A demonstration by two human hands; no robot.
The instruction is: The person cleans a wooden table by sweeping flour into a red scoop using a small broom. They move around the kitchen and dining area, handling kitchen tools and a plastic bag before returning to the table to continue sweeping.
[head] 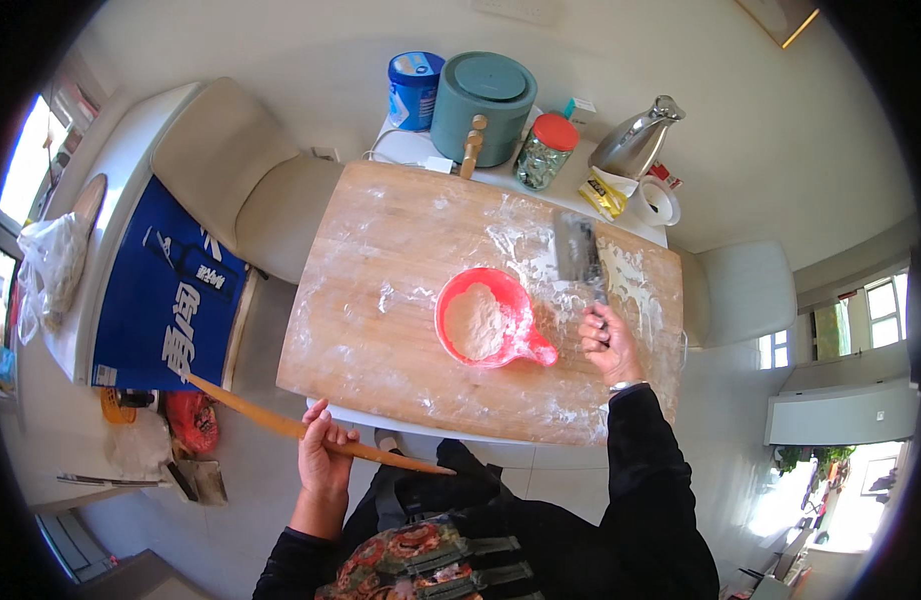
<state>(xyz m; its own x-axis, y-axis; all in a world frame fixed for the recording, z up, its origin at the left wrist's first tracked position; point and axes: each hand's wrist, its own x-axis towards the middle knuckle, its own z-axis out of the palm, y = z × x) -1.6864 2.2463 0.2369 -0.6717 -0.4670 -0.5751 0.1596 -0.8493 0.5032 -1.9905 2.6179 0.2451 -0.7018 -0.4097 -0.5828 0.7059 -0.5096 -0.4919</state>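
Observation:
My left hand (325, 454) grips a long tapered wooden rolling pin (265, 421) near its middle, off the front edge of the board. My right hand (613, 346) is closed around the handle of a cleaver (577, 247), whose wide blade is blurred over a floury patch on the wooden board (363, 300). Between the hands, a red plastic scoop (447, 337) with a short handle rests on the board and holds white flour (475, 322). Streaks of flour (633, 274) cover much of the board's right side.
Behind the board stand a blue tub (414, 94), a green lidded appliance (484, 105), a red-lidded jar (544, 154), a metal jug (634, 139), a yellow packet (603, 195) and a white cup (655, 202). Chairs flank the board, one at left (280, 217), another at right (745, 292).

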